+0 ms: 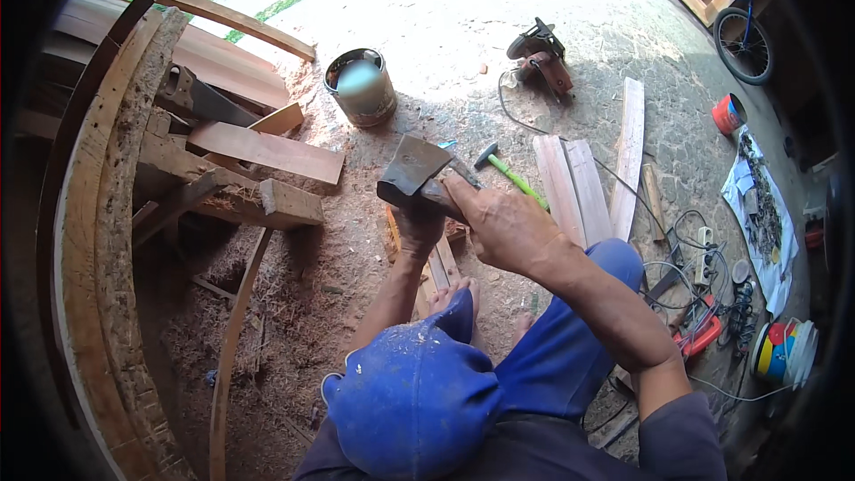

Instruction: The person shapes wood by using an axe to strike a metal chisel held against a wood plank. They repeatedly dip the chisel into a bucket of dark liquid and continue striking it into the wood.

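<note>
A hatchet point(414, 165) with a dark, worn metal head is raised in front of me. My right hand point(499, 221) is closed round its handle close to the head. Just beneath the metal head is my left hand point(419, 230); the hatchet hides its fingers, so whether it grips anything does not show. Narrow wooden strips point(441, 263) lie below the hands, next to a bare foot point(456, 297). Beyond my right hand, a hammer point(512, 175) with a green handle rests on the ground.
A curved wooden frame point(98, 240) stands at left, near a handsaw point(209, 102) and boards. A bucket point(361, 89) and a corded power tool point(543, 62) are ahead. Planks point(574, 187) and cables point(681, 258) lie right. A blue cap point(414, 401) covers the lower middle.
</note>
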Demonstrator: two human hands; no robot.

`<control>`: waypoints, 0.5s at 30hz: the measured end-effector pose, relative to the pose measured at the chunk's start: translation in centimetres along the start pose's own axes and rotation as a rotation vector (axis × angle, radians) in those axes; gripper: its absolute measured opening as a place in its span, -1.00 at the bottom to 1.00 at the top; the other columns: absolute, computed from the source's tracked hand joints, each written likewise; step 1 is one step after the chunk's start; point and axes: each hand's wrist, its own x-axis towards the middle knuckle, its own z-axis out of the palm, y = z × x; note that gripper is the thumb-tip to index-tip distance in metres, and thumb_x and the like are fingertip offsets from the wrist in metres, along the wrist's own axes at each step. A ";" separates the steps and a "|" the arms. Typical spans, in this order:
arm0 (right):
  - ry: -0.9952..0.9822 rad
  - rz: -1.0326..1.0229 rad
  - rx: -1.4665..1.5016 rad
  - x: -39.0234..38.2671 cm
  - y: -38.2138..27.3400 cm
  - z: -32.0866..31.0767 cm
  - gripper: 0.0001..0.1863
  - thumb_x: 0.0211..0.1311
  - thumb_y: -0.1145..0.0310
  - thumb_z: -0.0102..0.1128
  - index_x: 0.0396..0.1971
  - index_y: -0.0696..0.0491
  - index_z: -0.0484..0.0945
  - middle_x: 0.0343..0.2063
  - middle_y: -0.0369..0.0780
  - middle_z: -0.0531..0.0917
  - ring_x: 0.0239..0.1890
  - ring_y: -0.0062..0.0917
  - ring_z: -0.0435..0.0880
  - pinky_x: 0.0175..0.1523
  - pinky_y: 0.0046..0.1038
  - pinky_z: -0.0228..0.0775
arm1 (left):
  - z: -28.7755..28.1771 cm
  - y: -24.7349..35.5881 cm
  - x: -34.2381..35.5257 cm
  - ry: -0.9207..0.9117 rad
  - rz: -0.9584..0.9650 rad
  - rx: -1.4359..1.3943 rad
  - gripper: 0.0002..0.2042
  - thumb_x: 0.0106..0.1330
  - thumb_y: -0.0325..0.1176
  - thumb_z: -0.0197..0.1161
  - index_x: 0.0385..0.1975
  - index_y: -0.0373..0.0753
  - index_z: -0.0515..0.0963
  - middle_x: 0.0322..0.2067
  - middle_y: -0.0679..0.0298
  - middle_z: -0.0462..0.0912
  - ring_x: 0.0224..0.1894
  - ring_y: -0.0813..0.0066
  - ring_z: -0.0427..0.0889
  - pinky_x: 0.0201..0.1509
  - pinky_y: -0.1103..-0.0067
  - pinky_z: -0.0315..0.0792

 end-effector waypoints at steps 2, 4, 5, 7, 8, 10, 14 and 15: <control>0.069 -0.038 0.137 -0.8 -2.4 -1.1 -0.31 0.21 0.45 0.18 0.36 0.10 0.20 -0.32 0.09 0.68 -0.25 -0.01 0.74 -0.15 -0.06 0.59 | -3.1 1.8 0.4 -0.040 0.062 0.179 -0.42 0.27 -0.31 0.43 0.24 -0.20 0.30 0.09 0.16 0.50 0.12 0.37 0.52 0.16 0.37 0.45; 0.183 -0.109 0.217 -0.8 -3.7 -2.3 -0.28 0.20 0.48 0.19 0.39 0.10 0.20 -0.29 0.10 0.68 -0.24 0.02 0.73 -0.14 -0.06 0.58 | -3.2 -2.2 2.2 -0.054 -0.257 -0.293 -0.77 0.34 -0.42 0.31 -0.04 -0.27 0.59 -0.09 0.21 0.66 -0.03 0.37 0.64 0.07 0.40 0.51; 0.271 -0.138 0.218 -0.7 -3.2 -3.6 -0.27 0.19 0.49 0.19 0.40 0.10 0.20 -0.27 0.10 0.68 -0.24 0.03 0.73 -0.15 -0.06 0.58 | -2.2 -2.1 5.0 -0.112 -0.204 -0.225 -0.88 0.37 -0.42 0.30 -0.19 -0.30 0.61 -0.26 0.27 0.69 -0.20 0.46 0.65 -0.13 0.48 0.54; 0.477 -0.231 0.328 0.0 -4.8 -8.4 -0.26 0.15 0.56 0.23 0.38 0.09 0.24 -0.22 0.12 0.67 -0.25 -0.01 0.75 -0.19 -0.12 0.59 | -1.9 -3.2 6.2 -0.056 -0.315 -0.307 -0.85 0.31 -0.38 0.41 -0.36 -0.31 0.59 -0.47 0.37 0.64 -0.43 0.51 0.58 -0.31 0.51 0.47; 0.680 -0.349 0.347 0.5 -5.6 -10.4 -0.29 0.18 0.59 0.24 0.37 0.06 0.27 -0.21 0.08 0.69 -0.26 -0.13 0.78 -0.19 -0.25 0.61 | -1.8 -3.6 5.2 -0.046 -0.294 -0.280 -0.83 0.29 -0.38 0.43 -0.37 -0.31 0.58 -0.50 0.38 0.62 -0.46 0.52 0.56 -0.32 0.50 0.47; 0.823 -0.415 0.382 1.5 -6.6 -11.8 -0.35 0.21 0.59 0.25 0.32 0.07 0.29 -0.29 0.02 0.69 -0.30 -0.22 0.78 -0.19 -0.34 0.60 | -2.4 -4.6 3.5 -0.017 -0.249 -0.209 -0.79 0.25 -0.37 0.48 -0.38 -0.31 0.55 -0.55 0.40 0.59 -0.52 0.53 0.51 -0.34 0.49 0.45; 0.553 -0.169 0.270 1.7 -4.4 -6.0 -0.42 0.19 0.61 0.17 0.22 0.10 0.26 -0.34 0.06 0.69 -0.33 -0.17 0.79 -0.25 -0.22 0.65 | -1.3 -2.9 1.8 0.026 -0.228 -0.233 -0.77 0.22 -0.37 0.49 -0.25 -0.26 0.57 -0.39 0.34 0.66 -0.37 0.47 0.60 -0.23 0.46 0.49; 0.284 -0.082 0.150 1.8 -2.7 -1.6 -0.41 0.17 0.59 0.16 0.23 0.09 0.24 -0.33 0.08 0.69 -0.32 -0.11 0.78 -0.23 -0.14 0.63 | -1.4 -2.4 1.3 0.036 -0.130 -0.103 -0.77 0.21 -0.39 0.48 -0.22 -0.26 0.58 -0.33 0.32 0.68 -0.30 0.46 0.62 -0.18 0.45 0.50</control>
